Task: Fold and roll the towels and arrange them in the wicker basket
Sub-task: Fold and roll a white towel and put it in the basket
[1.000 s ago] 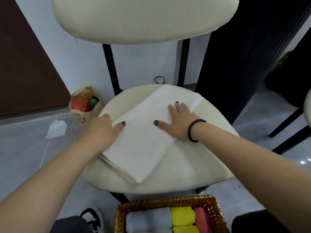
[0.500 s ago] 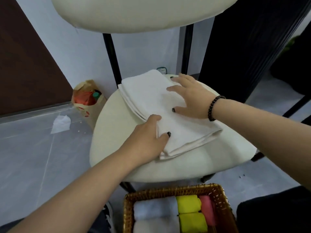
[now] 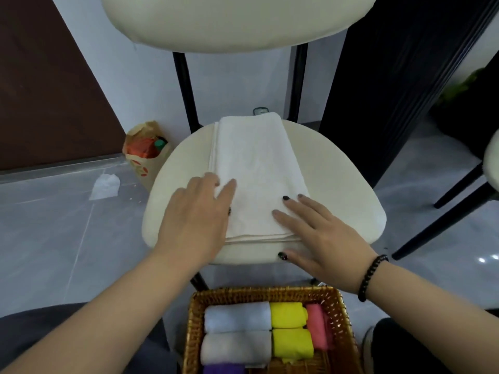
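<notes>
A white towel (image 3: pixel 256 168), folded into a long strip, lies lengthwise on the cream chair seat (image 3: pixel 337 190), its near short edge towards me. My left hand (image 3: pixel 197 220) rests flat on the towel's near left corner with fingers straight. My right hand (image 3: pixel 321 236) lies flat on the near right corner, thumb below the towel's edge on the seat. Below the seat stands the wicker basket (image 3: pixel 343 306). It holds rolled towels: two pale ones (image 3: pixel 237 317), two yellow ones (image 3: pixel 289 314), a pink one (image 3: pixel 317 325) and a purple one (image 3: pixel 224 369).
The chair's cream backrest (image 3: pixel 229 20) and black legs rise behind the seat. A paper bag (image 3: pixel 143 152) with red contents and a crumpled white tissue (image 3: pixel 105 184) lie on the grey floor at left. Another chair's black legs (image 3: pixel 445 214) stand at right.
The towel has been turned from lying diagonally to lying straight along the seat. Both hands have moved to its near end and now lie flat on it.
</notes>
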`<state>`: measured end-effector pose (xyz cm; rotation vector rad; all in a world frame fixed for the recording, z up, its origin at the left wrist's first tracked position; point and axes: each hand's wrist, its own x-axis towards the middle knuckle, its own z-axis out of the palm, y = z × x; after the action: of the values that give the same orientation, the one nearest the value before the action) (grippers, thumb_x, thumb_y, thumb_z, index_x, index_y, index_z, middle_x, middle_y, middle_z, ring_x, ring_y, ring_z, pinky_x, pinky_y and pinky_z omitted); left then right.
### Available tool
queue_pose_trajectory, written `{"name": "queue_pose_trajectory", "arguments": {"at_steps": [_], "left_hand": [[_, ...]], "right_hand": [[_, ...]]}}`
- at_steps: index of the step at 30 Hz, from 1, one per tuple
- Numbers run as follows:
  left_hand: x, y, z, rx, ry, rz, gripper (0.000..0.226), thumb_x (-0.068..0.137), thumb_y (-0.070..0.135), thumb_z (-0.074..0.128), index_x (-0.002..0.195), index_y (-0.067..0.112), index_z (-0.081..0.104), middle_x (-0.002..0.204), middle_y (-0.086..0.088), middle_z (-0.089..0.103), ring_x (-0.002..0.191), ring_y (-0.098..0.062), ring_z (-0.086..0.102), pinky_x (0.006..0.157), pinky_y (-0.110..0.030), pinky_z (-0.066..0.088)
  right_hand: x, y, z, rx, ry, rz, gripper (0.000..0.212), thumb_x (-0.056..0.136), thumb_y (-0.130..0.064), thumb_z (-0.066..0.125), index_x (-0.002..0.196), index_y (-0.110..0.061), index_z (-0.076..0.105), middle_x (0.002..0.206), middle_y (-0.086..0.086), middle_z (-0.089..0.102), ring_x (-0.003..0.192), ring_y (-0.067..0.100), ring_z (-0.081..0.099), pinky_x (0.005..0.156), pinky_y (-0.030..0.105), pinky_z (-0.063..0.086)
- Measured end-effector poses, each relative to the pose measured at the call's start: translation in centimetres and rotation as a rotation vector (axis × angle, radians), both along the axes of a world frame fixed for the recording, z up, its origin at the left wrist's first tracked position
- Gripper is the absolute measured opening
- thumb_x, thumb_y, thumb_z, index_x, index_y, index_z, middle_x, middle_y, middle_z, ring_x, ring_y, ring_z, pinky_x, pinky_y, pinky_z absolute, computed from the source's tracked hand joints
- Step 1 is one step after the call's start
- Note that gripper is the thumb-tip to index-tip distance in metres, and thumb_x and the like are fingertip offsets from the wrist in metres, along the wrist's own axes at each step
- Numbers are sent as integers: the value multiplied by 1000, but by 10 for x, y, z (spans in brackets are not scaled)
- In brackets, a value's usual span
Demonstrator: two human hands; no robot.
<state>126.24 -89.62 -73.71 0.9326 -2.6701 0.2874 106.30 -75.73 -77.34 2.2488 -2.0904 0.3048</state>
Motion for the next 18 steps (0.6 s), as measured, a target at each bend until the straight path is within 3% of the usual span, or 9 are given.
{"name": "queue_pose_trajectory", "arguments": {"at_steps": [2, 3, 6, 8, 10, 12, 18], "left_hand": [[8, 8, -10, 11, 117, -331, 37, 88, 22, 54, 121, 9, 66, 121, -16, 63, 106, -33, 62, 79, -42, 55], [15, 11, -15, 60, 78, -432, 40, 90, 27, 48, 122, 11, 65, 128, -13, 61, 115, -29, 59, 89, -41, 53], [29, 13, -29, 98, -74, -496, 51, 92, 40, 49, 136, 15, 54, 144, -7, 50, 132, -21, 47, 108, -36, 40], [35, 9, -32, 116, -76, -492, 52, 86, 34, 65, 133, 13, 58, 140, -7, 54, 128, -21, 52, 103, -36, 46], [37, 5, -30, 153, -21, -493, 52, 76, 28, 77, 124, 12, 65, 130, -6, 62, 116, -22, 60, 86, -38, 58], [41, 4, -28, 179, 24, -498, 48, 74, 25, 77, 118, 10, 68, 121, -5, 66, 106, -22, 64, 72, -37, 61], [50, 1, -21, 122, 75, -584, 22, 93, 16, 59, 108, 7, 72, 99, -2, 72, 84, -20, 68, 61, -34, 58]], "right_hand": [[3, 4, -2, -64, 40, 24, 61, 91, -52, 39, 139, -15, 49, 142, 11, 49, 133, 34, 44, 107, 38, 32], [4, 5, -3, -104, 44, 34, 59, 91, -50, 41, 136, -14, 52, 140, 12, 51, 131, 34, 45, 107, 38, 32], [3, 11, -10, -217, -2, 59, 50, 91, -43, 48, 126, -8, 60, 131, 14, 57, 126, 32, 50, 104, 41, 44], [1, 16, -16, -294, -25, 64, 42, 93, -35, 54, 121, -5, 64, 123, 15, 60, 119, 32, 55, 95, 44, 51], [-1, 20, -19, -341, -5, 74, 35, 92, -28, 59, 117, -4, 66, 115, 15, 62, 112, 32, 58, 86, 45, 52], [-2, 21, -19, -347, 20, 84, 32, 92, -26, 60, 115, -6, 68, 111, 13, 63, 106, 32, 60, 80, 44, 53], [-3, 31, -9, -313, 45, 89, 34, 93, -29, 51, 112, -7, 69, 111, 8, 65, 104, 28, 62, 76, 41, 57]]}}
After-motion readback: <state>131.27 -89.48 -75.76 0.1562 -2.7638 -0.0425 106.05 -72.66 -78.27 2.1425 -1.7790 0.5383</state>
